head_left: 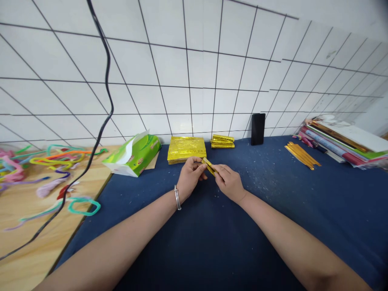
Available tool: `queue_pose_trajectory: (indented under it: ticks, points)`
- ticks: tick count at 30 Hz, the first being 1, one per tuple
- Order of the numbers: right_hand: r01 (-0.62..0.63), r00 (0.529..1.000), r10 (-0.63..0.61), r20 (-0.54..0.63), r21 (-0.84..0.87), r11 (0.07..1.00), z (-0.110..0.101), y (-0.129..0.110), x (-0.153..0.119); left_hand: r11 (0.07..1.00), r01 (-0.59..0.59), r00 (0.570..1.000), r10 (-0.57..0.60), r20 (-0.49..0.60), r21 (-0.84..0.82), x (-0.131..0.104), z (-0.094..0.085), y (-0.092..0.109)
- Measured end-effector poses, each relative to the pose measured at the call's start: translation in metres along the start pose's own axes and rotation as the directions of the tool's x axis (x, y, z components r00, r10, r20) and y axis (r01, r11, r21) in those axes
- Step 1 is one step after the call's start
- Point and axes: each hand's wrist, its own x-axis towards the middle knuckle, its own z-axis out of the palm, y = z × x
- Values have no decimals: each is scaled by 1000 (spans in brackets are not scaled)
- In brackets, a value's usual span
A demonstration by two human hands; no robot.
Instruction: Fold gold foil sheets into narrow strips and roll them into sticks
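Far left of the gold stack point(186, 149), fuzzy, bendy stems point(15, 171) lay tangled on a pale wooden board point(27, 258), both cut off by the picture's edge and the stems smeared by blur. A glossy black cable point(108, 60) hung across that side, its ends out of sight. Just left of the stack sat a green printed packet point(144, 151), soft-sided, with a white flap upright along its top; its contents could not be made out. The stack itself was a squarish block of shiny, crinkled layers on the dark blue table point(188, 254). In front of its right side, the left hand point(191, 176), thumb and fingers nearly closed, pinched one end of a narrow folded gold piece point(208, 165). The right hand point(229, 182), fingers curled, gripped the other end, hiding part of it. Right of the stack lay a small gold bundle point(222, 141), then a flat black slab point(258, 129) stood upright. Farthest right came fanned gold strips point(303, 155) and a pile of papers point(345, 139), partly under clear plastic, its edge cropped.
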Motion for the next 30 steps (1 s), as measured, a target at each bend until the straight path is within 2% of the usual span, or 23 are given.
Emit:
queue_pose_trajectory:
  ticks: [19, 30]
  points:
    - [39, 999, -39, 9, -43, 998, 1, 2, -1, 998, 29, 999, -28, 14, -63, 2, -2, -1]
    - [38, 999, -37, 20, -37, 999, 1, 2, 0, 997, -4, 1000, 5, 5, -75, 2, -2, 0]
